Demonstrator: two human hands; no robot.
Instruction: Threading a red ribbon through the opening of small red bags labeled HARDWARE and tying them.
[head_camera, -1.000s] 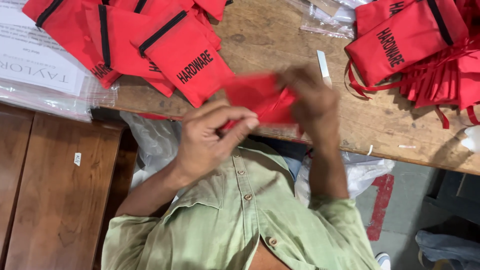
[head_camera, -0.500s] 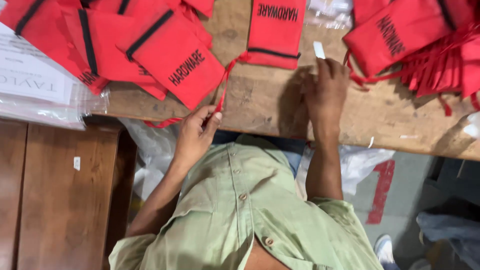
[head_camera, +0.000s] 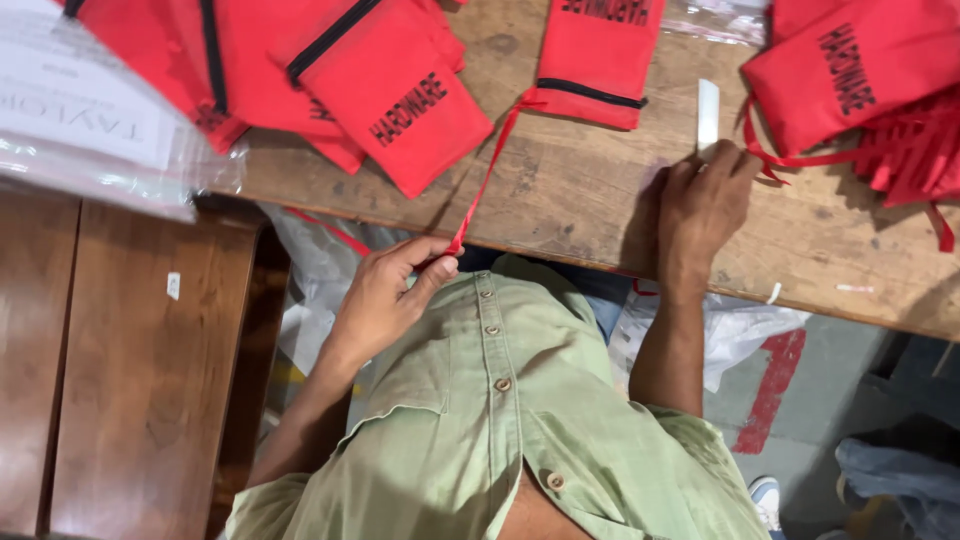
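my left hand (head_camera: 385, 295) pinches the red drawstring (head_camera: 487, 172) of the red pouch (head_camera: 598, 60) lying on the workbench (head_camera: 580, 190); my right hand (head_camera: 703, 200) touches a white strip (head_camera: 707, 115), fingers loose. the string looks not yet tied; 2 piles of pouches lie at either side.

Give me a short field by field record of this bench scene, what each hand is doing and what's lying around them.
Left hand: left hand pinches the end of a red ribbon at the table edge
Ribbon: runs taut up to a red pouch with a black band
Right hand: right hand rests on the wooden table, fingertips at a small white strip
Left pile: overlapping red pouches
Right pile: more red pouches with loose ribbons
Far left: clear plastic bag holding paper
Clothing: light green buttoned shirt
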